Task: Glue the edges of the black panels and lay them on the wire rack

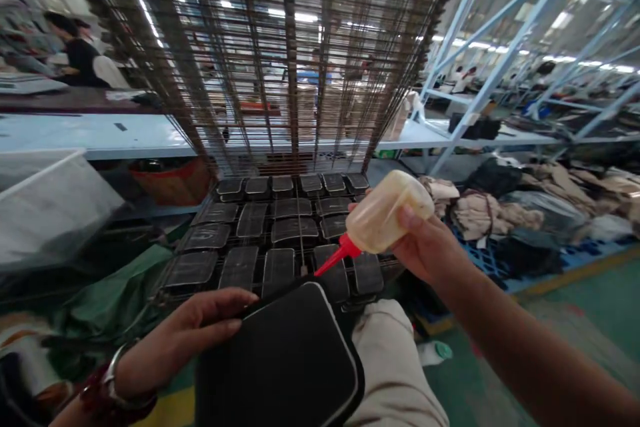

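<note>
My right hand (pixel 425 240) is closed round a cloudy, cream-coloured squeeze bottle (pixel 383 213), tilted nose-down. Its red nozzle (pixel 337 255) points at the top edge of a black padded panel (pixel 285 353) with rounded corners and a pale line along its border. Whether the tip touches the panel I cannot tell. My left hand (pixel 200 323) grips the panel's upper left edge between thumb and fingers. Just beyond, rows of similar black pieces (pixel 295 231) with pale outlines lie on a wire rack shelf.
A stack of rusty wire shelves (pixel 290 47) rises hinged-looking behind the pieces. A white bin (pixel 50 207) stands at left, above green fabric (pixel 110 300). Bundled cloth (pixel 480 213) lies at right near blue metal framing (pixel 465 100). A person (pixel 75 57) sits far left.
</note>
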A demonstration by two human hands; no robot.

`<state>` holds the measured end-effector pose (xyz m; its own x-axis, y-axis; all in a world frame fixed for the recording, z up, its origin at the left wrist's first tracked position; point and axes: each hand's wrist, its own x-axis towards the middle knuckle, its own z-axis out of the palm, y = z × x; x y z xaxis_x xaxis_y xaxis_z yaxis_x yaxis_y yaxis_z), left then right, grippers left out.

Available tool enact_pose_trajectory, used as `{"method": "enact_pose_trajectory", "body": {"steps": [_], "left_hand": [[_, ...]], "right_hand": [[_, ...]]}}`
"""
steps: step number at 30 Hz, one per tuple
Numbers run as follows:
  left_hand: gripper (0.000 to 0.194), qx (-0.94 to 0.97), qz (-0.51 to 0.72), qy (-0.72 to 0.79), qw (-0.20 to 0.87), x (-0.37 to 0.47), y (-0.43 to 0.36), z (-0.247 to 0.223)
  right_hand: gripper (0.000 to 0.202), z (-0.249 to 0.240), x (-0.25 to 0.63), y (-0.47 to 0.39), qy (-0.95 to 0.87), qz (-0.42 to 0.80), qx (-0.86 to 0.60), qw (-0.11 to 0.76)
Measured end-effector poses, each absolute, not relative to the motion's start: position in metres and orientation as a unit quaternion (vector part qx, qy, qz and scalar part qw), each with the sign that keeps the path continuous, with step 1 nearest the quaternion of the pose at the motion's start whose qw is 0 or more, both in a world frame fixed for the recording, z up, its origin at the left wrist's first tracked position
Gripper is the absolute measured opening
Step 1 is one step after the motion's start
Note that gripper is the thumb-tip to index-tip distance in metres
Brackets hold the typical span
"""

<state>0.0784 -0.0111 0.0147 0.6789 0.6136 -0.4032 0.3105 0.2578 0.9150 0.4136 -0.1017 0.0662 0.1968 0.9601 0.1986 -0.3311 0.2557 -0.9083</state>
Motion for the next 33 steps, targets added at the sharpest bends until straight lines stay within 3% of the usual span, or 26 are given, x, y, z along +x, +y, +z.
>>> {"method": "enact_pose_trajectory", "body": {"steps": [19,33], "left_hand": [[0.024,0.577,0.083,0.395,0.709,0.095,-0.021,0.026],[0.025,0.572,0.083,0.366,0.729,0.089,-0.014,0.014]], "right_hand": [[0.024,0.051,0.43,-0.121,-0.398,0.493,-0.366,0.681],[0.03,0.05,0.428,-0.123,-0.404,0.505,-0.377,0.663]]}}
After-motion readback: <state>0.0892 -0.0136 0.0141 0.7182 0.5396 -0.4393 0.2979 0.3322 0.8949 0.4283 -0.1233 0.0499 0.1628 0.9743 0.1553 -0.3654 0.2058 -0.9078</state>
